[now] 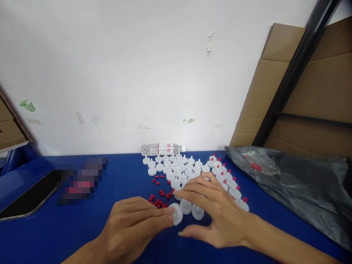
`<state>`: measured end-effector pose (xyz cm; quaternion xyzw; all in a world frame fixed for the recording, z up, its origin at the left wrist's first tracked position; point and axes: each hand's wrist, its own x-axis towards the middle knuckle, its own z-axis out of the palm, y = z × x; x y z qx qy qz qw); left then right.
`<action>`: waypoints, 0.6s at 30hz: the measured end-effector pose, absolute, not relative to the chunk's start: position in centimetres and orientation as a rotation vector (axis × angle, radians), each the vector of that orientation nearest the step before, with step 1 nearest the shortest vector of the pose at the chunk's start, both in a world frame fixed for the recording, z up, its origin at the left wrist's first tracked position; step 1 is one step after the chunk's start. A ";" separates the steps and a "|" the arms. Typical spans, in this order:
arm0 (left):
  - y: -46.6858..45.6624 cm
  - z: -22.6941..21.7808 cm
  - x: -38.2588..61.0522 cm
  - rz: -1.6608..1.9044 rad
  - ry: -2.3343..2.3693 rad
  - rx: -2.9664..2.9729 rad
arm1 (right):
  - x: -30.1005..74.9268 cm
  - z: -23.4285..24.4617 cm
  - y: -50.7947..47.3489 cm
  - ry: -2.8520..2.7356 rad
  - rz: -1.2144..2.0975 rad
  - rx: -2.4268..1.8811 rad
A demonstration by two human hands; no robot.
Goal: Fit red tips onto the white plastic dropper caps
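My left hand [132, 223] lies low on the blue table [123, 176], its fingers pinched round a white plastic cap [176, 213]. My right hand [213, 209] rests beside it with fingers stretched out flat over several white caps [176, 170] laid in rows. Small red plugs [159, 196] are scattered on the table just beyond my left fingertips. Caps with red plugs fitted [233, 185] lie in rows to the right of my right hand.
A clear water bottle [162, 149] lies on its side against the white wall. A phone [30, 198] sits at the left, a black plastic bag [297, 183] at the right, and cardboard with a black frame [302, 84] behind it.
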<state>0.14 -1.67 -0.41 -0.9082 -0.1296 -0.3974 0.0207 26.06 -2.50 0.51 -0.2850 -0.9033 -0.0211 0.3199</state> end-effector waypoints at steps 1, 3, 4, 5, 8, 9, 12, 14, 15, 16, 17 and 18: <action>-1.8 -0.4 0.3 -1.245 -0.392 -2.819 | 25.9 0.4 -2.6 -2.396 -0.034 -0.738; -2.0 -0.4 0.4 -1.270 -0.397 -2.820 | 25.7 0.3 -2.7 -2.420 -0.001 -0.716; -2.0 -0.5 0.4 -1.280 -0.411 -2.827 | 25.6 0.1 -2.7 -2.428 0.016 -0.702; -2.0 -0.6 0.4 -1.293 -0.431 -2.837 | 25.6 0.0 -2.7 -2.429 0.032 -0.689; -1.7 -1.1 0.3 -1.339 -0.499 -2.848 | 25.6 -0.4 -2.5 -2.404 0.045 -0.685; -1.5 -1.2 0.3 -1.349 -0.525 -2.834 | 25.6 -0.5 -2.4 -2.388 0.032 -0.692; -1.2 -1.4 0.5 -1.339 -0.593 -2.779 | 25.5 -0.6 -2.4 -2.333 -0.048 -0.692; -1.1 -1.2 0.7 -1.322 -0.605 -2.757 | 25.5 -0.5 -2.4 -2.313 -0.097 -0.677; -1.2 -1.1 0.8 -1.312 -0.607 -2.749 | 25.5 -0.4 -2.4 -2.310 -0.115 -0.668; -1.2 -0.9 0.9 -1.296 -0.603 -2.740 | 25.5 -0.4 -2.4 -2.307 -0.129 -0.659; -1.2 -0.8 1.0 -1.283 -0.600 -2.728 | 25.5 -0.4 -2.4 -2.306 -0.140 -0.651; -1.3 -0.7 1.0 -1.272 -0.598 -2.711 | 25.4 -0.4 -2.5 -2.306 -0.147 -0.644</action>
